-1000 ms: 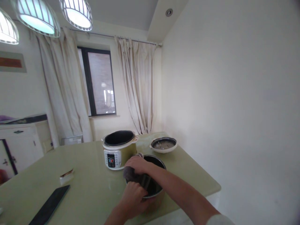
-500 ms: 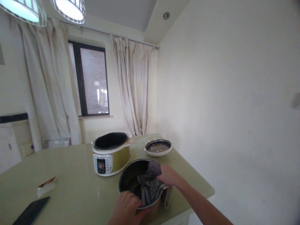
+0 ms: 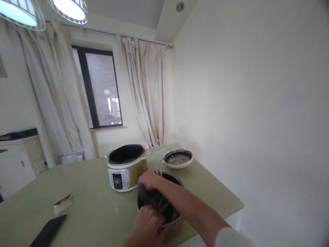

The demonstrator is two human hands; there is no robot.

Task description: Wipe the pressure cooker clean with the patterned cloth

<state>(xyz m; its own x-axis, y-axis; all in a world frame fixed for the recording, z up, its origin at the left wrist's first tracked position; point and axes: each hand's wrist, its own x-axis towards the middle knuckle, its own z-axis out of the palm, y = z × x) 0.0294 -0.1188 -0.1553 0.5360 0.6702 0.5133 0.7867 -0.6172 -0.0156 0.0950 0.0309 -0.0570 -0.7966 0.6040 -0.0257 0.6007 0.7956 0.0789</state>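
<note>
A metal inner pot [image 3: 177, 215] with a dark inside stands on the pale green table [image 3: 97, 212] near its front edge. My right hand [image 3: 149, 179] reaches across the pot's far left rim, closed on a grey patterned cloth [image 3: 151, 199] pressed against the inside wall. My left hand [image 3: 146, 226] grips the pot's near rim from the outside. Just behind the pot stands a white and olive electric cooker [image 3: 127, 167], open, with a control panel on its front.
The cooker's lid [image 3: 178, 159] lies upside down at the back right of the table. A small white packet [image 3: 62, 203] and a dark phone [image 3: 47, 233] lie at the front left. A white wall runs close along the right; curtains and a window stand behind.
My right hand has carried the cloth from the pot's right rim across to its far left side. My left hand has stayed on the near rim.
</note>
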